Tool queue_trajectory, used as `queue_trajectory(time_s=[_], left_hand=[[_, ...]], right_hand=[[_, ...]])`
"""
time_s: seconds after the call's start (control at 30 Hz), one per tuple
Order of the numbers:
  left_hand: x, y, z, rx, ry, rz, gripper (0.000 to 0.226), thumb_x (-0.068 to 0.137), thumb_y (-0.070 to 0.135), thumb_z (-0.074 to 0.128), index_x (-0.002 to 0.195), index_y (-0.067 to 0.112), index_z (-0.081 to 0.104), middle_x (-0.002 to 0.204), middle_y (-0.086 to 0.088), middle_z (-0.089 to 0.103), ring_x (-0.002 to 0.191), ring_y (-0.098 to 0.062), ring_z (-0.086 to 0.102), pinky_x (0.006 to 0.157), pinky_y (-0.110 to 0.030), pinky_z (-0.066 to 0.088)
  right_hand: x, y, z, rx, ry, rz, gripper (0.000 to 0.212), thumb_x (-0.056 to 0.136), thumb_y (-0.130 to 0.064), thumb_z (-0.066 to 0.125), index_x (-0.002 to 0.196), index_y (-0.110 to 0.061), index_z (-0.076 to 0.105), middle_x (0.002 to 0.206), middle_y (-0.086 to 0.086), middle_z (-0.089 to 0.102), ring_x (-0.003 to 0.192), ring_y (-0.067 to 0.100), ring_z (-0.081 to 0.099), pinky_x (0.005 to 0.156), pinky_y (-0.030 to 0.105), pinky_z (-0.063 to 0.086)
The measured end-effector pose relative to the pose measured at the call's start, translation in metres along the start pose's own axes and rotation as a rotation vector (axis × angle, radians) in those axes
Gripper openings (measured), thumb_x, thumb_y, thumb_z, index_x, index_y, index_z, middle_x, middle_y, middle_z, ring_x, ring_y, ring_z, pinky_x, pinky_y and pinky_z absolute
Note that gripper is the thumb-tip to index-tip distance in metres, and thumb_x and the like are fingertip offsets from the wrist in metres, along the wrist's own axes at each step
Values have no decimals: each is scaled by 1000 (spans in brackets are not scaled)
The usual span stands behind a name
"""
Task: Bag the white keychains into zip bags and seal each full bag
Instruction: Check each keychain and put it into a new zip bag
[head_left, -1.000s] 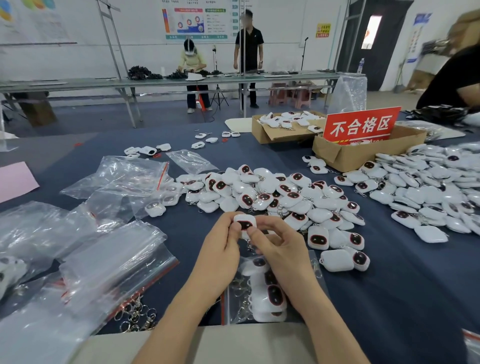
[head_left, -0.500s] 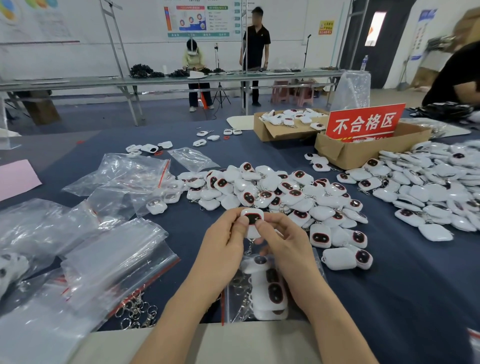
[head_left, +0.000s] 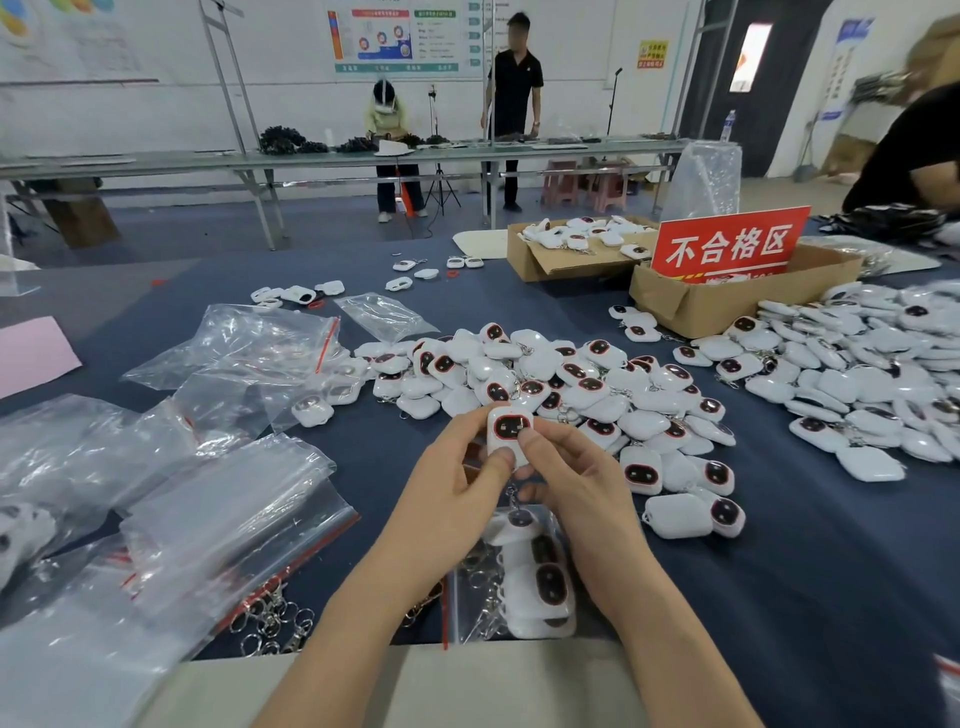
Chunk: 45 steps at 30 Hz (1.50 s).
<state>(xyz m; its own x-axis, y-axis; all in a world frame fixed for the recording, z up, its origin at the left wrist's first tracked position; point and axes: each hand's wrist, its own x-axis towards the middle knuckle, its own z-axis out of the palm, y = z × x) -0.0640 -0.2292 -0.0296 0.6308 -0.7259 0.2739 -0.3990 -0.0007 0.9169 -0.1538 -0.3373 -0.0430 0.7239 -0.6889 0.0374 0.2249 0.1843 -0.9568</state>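
My left hand (head_left: 457, 483) and my right hand (head_left: 571, 478) together pinch one white keychain (head_left: 509, 428), upright with its dark red-rimmed face toward me and its metal ring hanging below. Under my hands lies a clear zip bag (head_left: 519, 577) holding several white keychains. A large heap of loose white keychains (head_left: 566, 384) spreads just beyond my hands on the dark blue table (head_left: 810, 582). A second heap of keychains (head_left: 872, 364) lies at the right.
Empty zip bags (head_left: 218, 519) with red seal strips pile up at the left, loose metal key rings (head_left: 270, 623) beside them. Two cardboard boxes (head_left: 727, 301) and a red sign (head_left: 730, 241) stand at the back right. People stand at a far bench; a person's arm (head_left: 914, 156) is at right.
Both hands have turned the keychain so its dark face now points squarely at me, lifting it slightly. The bag below has not moved.
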Motion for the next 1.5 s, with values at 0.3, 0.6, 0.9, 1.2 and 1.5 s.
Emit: queue_trajectory(time_s=[0.3, 0.6, 0.9, 1.2, 1.5], left_hand=[[1, -1, 1, -6, 38, 27, 34, 98, 11, 61, 126, 30, 64, 90, 21, 72, 79, 3, 67, 69, -5, 45], [3, -3, 2, 8, 56, 17, 33, 98, 16, 63, 126, 35, 63, 95, 18, 72, 82, -2, 66, 72, -9, 49], [1, -1, 1, 16, 118, 78, 31, 93, 14, 70, 99, 44, 63, 96, 19, 68, 85, -4, 63, 72, -12, 49], [1, -2, 2, 34, 107, 116, 33, 95, 12, 66, 98, 44, 60, 99, 19, 67, 90, -7, 63, 75, -14, 51], [7, -12, -1, -464, 81, -25, 28, 86, -3, 61, 81, 24, 57, 99, 2, 71, 95, -11, 68, 83, -21, 54]], right_hand=[[1, 3, -1, 59, -6, 1, 14, 92, -19, 70, 104, -13, 75, 96, 27, 71, 82, 32, 62, 89, 49, 55], [3, 4, -2, 85, 0, -1, 17, 94, -17, 69, 108, -10, 73, 102, 24, 72, 86, 27, 69, 83, 35, 59], [-1, 2, 0, 195, -160, -40, 22, 102, -10, 57, 116, -13, 74, 115, 11, 75, 113, 24, 70, 89, 24, 56], [-2, -1, 0, 129, -82, -83, 23, 97, -9, 64, 112, -22, 77, 115, 5, 76, 111, 21, 71, 87, 25, 57], [-7, -9, 1, -42, -135, -118, 30, 95, -8, 66, 105, -34, 76, 105, -3, 78, 101, 4, 71, 81, 9, 50]])
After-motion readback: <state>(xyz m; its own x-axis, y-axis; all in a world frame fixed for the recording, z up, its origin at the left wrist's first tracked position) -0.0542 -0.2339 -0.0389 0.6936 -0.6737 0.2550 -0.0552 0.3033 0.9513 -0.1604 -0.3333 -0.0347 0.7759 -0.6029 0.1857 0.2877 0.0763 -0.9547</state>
